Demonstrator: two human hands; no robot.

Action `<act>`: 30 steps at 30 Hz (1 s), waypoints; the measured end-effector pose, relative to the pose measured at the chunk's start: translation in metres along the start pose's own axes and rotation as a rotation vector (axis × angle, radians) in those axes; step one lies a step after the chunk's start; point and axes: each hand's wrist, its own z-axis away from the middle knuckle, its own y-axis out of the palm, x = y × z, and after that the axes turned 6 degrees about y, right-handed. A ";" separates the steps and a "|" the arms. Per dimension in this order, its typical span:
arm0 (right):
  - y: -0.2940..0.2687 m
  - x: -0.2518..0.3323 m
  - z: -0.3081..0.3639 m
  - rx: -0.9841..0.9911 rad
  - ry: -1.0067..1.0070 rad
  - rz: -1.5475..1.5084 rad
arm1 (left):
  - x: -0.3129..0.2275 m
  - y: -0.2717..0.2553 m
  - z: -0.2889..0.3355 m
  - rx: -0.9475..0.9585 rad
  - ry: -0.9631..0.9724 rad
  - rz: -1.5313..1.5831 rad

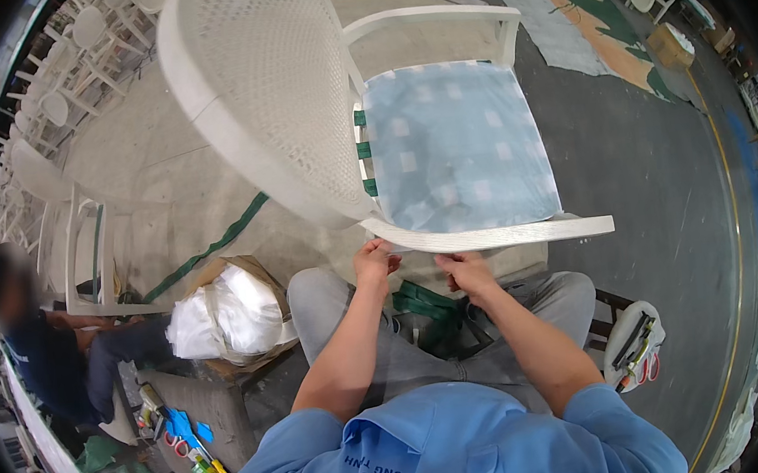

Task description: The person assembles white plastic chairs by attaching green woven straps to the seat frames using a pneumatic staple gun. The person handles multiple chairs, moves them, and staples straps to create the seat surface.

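chair [294, 108] white, woven-backed; seat [459, 165] pale blue, checked; fingers [448, 263] at armrest [506, 233], grip unclear

A left hand [376, 262] and right hand [466, 274], both bare, work close together at the near armrest [493, 234] of a white woven-backed chair [279, 100] with a blue checked cushion [457, 149].

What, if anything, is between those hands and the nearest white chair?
Nothing visible: the left hand and right hand are both right at the white chair, by its near armrest; its underside is hidden.
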 end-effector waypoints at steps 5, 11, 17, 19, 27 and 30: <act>0.041 -0.014 0.000 0.071 0.245 -0.579 | 0.004 -0.014 0.018 0.069 -0.046 -0.040; 0.070 0.004 -0.015 0.038 0.207 -0.603 | -0.018 -0.029 0.001 0.201 -0.009 -0.094; 0.072 -0.006 -0.013 0.018 0.177 -0.645 | -0.031 -0.016 0.000 0.218 -0.036 -0.313; 0.069 -0.009 -0.013 0.010 0.172 -0.633 | -0.034 -0.014 0.000 0.223 -0.060 -0.297; 0.069 -0.015 -0.015 -0.035 0.138 -0.555 | -0.038 -0.016 0.002 0.253 -0.168 -0.247; 0.071 -0.016 -0.013 -0.066 0.127 -0.553 | -0.040 -0.013 0.001 0.238 -0.178 -0.284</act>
